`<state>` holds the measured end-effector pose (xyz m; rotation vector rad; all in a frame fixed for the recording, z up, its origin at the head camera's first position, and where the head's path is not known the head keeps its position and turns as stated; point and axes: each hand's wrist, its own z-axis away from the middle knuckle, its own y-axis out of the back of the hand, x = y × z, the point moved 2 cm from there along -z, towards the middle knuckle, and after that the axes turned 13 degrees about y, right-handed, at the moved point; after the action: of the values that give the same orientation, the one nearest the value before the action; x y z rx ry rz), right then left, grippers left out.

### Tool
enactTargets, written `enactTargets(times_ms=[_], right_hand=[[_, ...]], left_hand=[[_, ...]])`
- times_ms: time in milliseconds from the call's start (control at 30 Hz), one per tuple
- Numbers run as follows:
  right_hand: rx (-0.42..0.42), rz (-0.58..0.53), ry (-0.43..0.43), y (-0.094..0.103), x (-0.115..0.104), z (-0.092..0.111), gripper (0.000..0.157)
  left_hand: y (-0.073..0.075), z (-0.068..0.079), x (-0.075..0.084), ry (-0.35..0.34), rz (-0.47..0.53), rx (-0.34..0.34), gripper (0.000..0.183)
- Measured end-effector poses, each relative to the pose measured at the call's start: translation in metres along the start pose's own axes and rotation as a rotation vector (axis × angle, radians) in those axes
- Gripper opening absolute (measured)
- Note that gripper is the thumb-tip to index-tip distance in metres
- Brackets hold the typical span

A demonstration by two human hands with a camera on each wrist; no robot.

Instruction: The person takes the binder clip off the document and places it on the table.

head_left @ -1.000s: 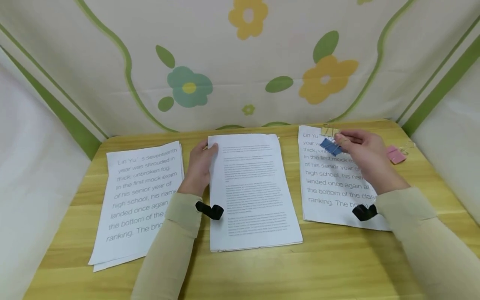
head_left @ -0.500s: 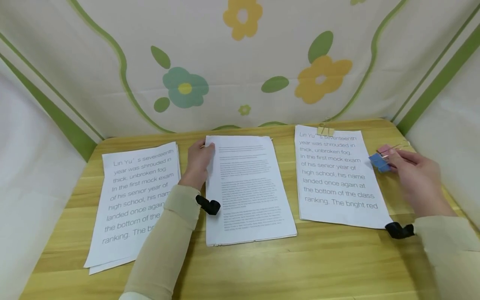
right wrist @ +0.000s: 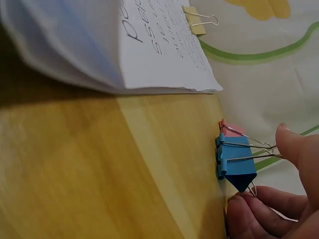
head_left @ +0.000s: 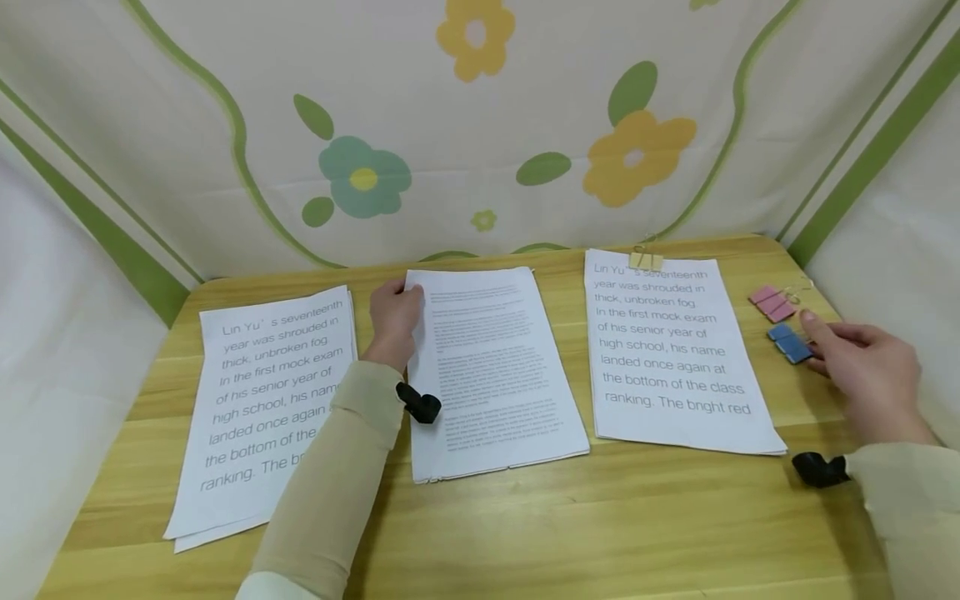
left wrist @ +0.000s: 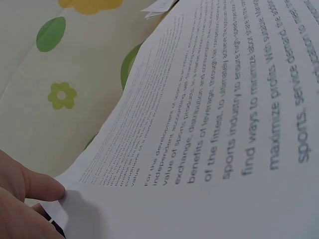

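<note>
In the head view my left hand (head_left: pixel 393 321) holds the left edge near the top of the middle paper stack (head_left: pixel 487 375), thumb on top; the left wrist view shows the thumb on the sheet's corner. At the right, a blue binder clip (head_left: pixel 790 343) lies on the table beside a pink binder clip (head_left: pixel 772 303). My right hand (head_left: pixel 873 375) is around the blue clip's wire handles. In the right wrist view its thumb and fingers stand spread, with the blue binder clip (right wrist: pixel 237 154) between them and a fingertip at the lower handle.
A paper stack (head_left: pixel 663 358) to the right carries a yellow binder clip (head_left: pixel 646 262) on its top edge. Another paper stack (head_left: pixel 262 417), slightly fanned, lies on the left of the wooden table (head_left: pixel 600 533). A flowered cloth (head_left: pixel 465 125) hangs behind.
My right hand has moved right from over the right paper stack with the blue binder clip, which now lies beside the pink one. The thumb has lifted slightly. My left hand stays on its stack.
</note>
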<state>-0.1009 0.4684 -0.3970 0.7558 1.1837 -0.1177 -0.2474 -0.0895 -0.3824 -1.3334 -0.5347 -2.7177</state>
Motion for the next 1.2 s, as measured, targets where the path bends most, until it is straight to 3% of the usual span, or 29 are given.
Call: enactTargets(times_ms=[367,733,867,1033,1200], right_hand=[[0.033,0.12,-0.047,0.003,-0.003,-0.004,0.038],[0.031,0.208,-0.046,-0.006,-0.009,-0.017,0.05],[0.004,0.259,-0.026,-0.007,-0.012,-0.021,0.06],[-0.023,0.307,0.003,-0.008,-0.015,-0.02,0.089],[-0.035,0.269,-0.02,-0.006,-0.014,-0.014,0.098]], left_hand=[[0.0,-0.005,0.001,-0.014,-0.069,0.013,0.049],[0.0,-0.006,0.0,-0.031,-0.096,0.014,0.048],[0.0,-0.006,-0.001,-0.038,-0.085,0.012,0.047],[-0.001,-0.005,-0.001,-0.045,-0.069,0.013,0.046],[0.005,-0.008,-0.001,-0.083,-0.026,0.076,0.04]])
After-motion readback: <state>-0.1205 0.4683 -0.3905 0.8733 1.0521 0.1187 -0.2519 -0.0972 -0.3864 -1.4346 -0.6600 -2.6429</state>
